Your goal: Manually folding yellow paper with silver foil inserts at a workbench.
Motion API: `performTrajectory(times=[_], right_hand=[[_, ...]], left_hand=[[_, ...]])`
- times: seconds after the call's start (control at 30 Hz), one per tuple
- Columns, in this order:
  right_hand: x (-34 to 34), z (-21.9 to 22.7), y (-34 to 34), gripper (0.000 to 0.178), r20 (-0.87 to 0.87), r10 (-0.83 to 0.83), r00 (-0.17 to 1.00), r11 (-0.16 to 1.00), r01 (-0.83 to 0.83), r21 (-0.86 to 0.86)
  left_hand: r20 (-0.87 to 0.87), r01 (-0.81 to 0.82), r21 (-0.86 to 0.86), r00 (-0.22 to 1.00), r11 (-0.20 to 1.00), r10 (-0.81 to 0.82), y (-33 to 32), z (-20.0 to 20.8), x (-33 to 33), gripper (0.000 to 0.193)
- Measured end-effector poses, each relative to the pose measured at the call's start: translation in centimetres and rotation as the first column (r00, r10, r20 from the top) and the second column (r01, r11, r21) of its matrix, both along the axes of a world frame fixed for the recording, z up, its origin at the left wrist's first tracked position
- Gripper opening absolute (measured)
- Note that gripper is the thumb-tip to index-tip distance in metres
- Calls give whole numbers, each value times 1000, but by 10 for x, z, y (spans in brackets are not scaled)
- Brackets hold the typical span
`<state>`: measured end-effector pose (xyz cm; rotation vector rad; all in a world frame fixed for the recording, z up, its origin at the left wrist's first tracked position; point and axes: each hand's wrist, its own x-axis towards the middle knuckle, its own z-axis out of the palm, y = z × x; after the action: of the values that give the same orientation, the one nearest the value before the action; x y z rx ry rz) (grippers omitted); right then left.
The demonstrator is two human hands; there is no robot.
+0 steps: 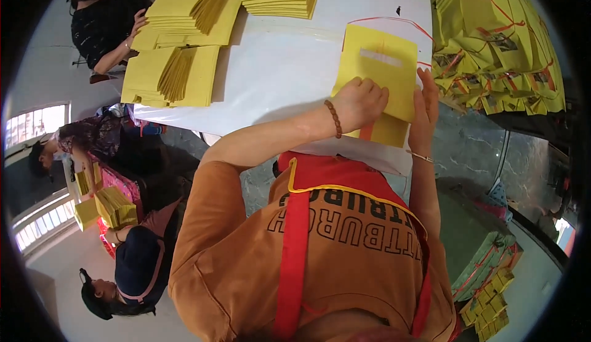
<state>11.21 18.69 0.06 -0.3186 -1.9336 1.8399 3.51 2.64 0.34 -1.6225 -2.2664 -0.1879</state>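
A stack of yellow paper sheets or envelopes [397, 83], with a pale strip across it, lies on the white-covered table in front of me. My left hand [363, 105], below a brown bead bracelet, rests on the stack with its fingers curled in. Whatever is in those fingers, if anything, is hidden. An orange-red band [367, 131] shows just below that hand. My right hand [425, 108] is upright along the stack's right edge, fingers stretched out and touching its side. A thin red string [406, 19] lies on the table past the stack's far edge.
Fanned yellow paper bundles [175, 74] are piled on the table's [280, 59] left and far side. Yellow bundles tied with red string [492, 46] are heaped to the right. People handle yellow paper at the left. A green wrapped block [480, 262] sits low at right.
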Motion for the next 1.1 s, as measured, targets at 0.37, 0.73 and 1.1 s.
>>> performTrajectory(times=[0.37, 0.73, 1.1], right_hand=[[6, 0, -16, 38, 214, 62, 975, 987, -28, -159], [3, -21, -15, 30, 203, -27, 979, 624, -143, 769], [3, -16, -22, 29, 233, -67, 970, 610, -145, 779]], left_hand=[[20, -370, 80, 929, 925, 370, -142, -35, -134, 41], [126, -437, 47, 895, 898, 429, -169, -105, -150, 45], [323, -522, -81, 792, 849, 518, -175, -123, -138, 56]])
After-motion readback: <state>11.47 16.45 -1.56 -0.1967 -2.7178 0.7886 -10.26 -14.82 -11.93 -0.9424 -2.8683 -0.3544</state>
